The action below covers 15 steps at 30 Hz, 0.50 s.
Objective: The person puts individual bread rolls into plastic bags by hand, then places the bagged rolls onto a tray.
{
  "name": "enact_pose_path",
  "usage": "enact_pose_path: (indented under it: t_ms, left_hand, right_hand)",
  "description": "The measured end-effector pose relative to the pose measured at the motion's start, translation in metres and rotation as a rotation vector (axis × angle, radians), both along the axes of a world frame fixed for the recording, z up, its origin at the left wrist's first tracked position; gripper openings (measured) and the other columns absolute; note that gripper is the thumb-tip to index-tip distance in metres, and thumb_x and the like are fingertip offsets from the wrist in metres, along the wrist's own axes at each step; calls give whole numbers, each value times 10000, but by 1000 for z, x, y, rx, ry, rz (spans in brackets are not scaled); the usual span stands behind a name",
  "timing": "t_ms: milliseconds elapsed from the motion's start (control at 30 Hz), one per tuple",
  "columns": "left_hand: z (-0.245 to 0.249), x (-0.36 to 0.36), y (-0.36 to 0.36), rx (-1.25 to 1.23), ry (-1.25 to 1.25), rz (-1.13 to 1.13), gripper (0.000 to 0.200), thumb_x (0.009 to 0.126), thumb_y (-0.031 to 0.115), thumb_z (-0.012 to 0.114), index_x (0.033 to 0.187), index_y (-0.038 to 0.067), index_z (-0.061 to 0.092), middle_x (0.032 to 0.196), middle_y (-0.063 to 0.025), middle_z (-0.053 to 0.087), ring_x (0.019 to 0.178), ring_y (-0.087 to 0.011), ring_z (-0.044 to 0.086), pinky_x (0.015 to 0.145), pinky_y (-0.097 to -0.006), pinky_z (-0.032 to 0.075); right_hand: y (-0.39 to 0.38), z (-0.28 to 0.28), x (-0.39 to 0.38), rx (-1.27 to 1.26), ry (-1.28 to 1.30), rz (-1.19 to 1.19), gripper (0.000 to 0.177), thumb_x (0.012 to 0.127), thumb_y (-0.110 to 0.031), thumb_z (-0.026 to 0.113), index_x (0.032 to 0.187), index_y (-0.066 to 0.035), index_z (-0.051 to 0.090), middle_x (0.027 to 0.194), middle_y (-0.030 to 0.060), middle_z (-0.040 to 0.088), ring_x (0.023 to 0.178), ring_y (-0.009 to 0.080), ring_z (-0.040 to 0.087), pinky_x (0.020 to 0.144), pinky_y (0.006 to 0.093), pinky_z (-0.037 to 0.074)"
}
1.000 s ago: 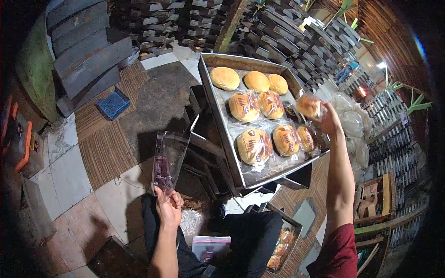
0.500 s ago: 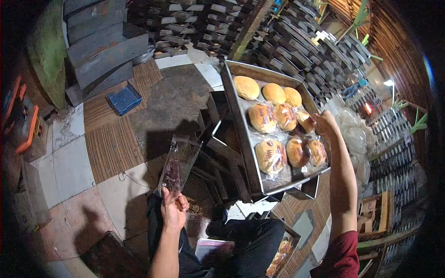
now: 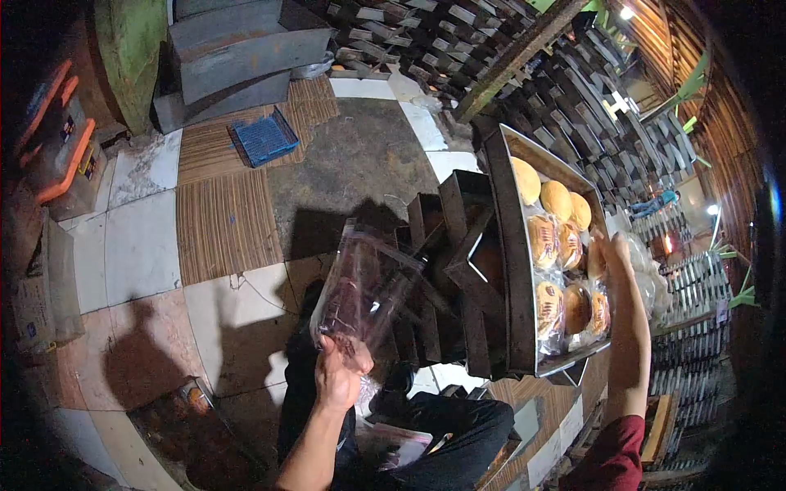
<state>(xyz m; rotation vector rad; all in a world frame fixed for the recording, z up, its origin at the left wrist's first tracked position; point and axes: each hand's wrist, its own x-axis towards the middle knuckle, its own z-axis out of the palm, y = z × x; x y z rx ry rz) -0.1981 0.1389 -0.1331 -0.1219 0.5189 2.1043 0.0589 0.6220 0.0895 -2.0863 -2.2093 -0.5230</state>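
My left hand (image 3: 337, 378) is closed on the lower end of a clear plastic bag (image 3: 360, 286), which stands up from my fingers. My right hand (image 3: 614, 255) is at the right side of a deep metal tray (image 3: 522, 270), over the end of its middle row, and its fingers partly hide each other. Inside the tray, unwrapped round buns (image 3: 557, 200) fill the far row. Nearer ones are wrapped buns (image 3: 549, 308) in clear printed plastic.
More dark metal trays (image 3: 475, 286) are stacked crookedly under and beside the bun tray. A blue plastic basket (image 3: 264, 137) sits on the tiled floor. Orange-handled boxes (image 3: 61, 176) stand at far left. A plastic packet (image 3: 401, 440) lies by my legs.
My view has swung left, so the tray appears further right. The right hand has shifted slightly from the wrapped bun it was touching. The bag in my left hand now looks wider.
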Motion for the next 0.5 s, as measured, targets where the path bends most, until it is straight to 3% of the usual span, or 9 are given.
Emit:
enact_pose_path:
  t_ms: [67,133,167,200,267,333,400,467,500]
  left_hand:
    - [-4,7,3,-55,-44,31,515,836,577,395,692,89,475,544,-20,392,527,-139,379,512,-264,289]
    - [-7,8,3,-31,154,10,525,825,594,386,704,92,480,549,-23,404,526,-138,391,510,-273,304]
    - [-5,10,4,-102,181,-5,532,827,596,380,704,89,481,555,-27,417,525,-144,401,511,-278,315]
    - [-3,12,5,-172,210,-21,539,829,599,373,704,86,482,562,-32,430,523,-149,410,512,-282,325]
    - [-12,16,7,-239,303,-30,565,825,613,365,713,72,485,581,-39,456,527,-161,434,514,-288,341]
    - [-12,17,9,-201,296,3,594,818,634,349,715,64,482,596,-41,465,535,-161,444,519,-286,346]
    - [-19,16,6,-216,327,-16,661,812,677,314,727,52,513,643,-37,550,575,-132,536,544,-270,434]
    - [-20,19,6,-196,308,-15,622,810,660,361,764,58,510,644,-40,553,579,-138,541,549,-273,443]
    - [-19,17,5,-218,362,-60,603,804,649,400,791,55,501,653,-44,558,581,-144,546,563,-282,458]
  right_hand:
    - [-31,0,-58,392,-110,226,518,811,-410,579,1150,-26,503,969,254,582,898,388,576,759,383,457]
    - [-4,-11,-110,85,324,617,466,828,-440,542,1012,-14,584,869,227,609,883,351,594,755,384,448]
    - [-58,0,-165,-42,238,537,496,838,-463,510,959,9,605,859,223,617,912,347,589,779,398,436]
    - [-57,-14,-187,-64,261,807,538,847,-484,482,979,24,597,906,253,605,905,379,585,777,396,442]
    - [-32,-40,-224,-171,73,488,666,837,-560,457,994,75,581,870,284,609,889,380,594,795,403,440]
    - [-15,-49,-230,-427,553,355,584,785,-567,557,932,-7,628,791,124,627,613,236,552,592,374,437]
    - [-81,-12,-234,-770,823,479,606,735,-575,614,979,-21,621,874,60,612,704,163,560,601,334,453]
    - [-111,-11,-232,-689,855,712,721,726,-500,666,1171,32,469,969,96,578,789,133,567,632,311,465]
    - [-97,-22,-223,-668,927,701,753,728,-470,678,1266,-47,365,1019,78,569,821,130,561,653,282,461]
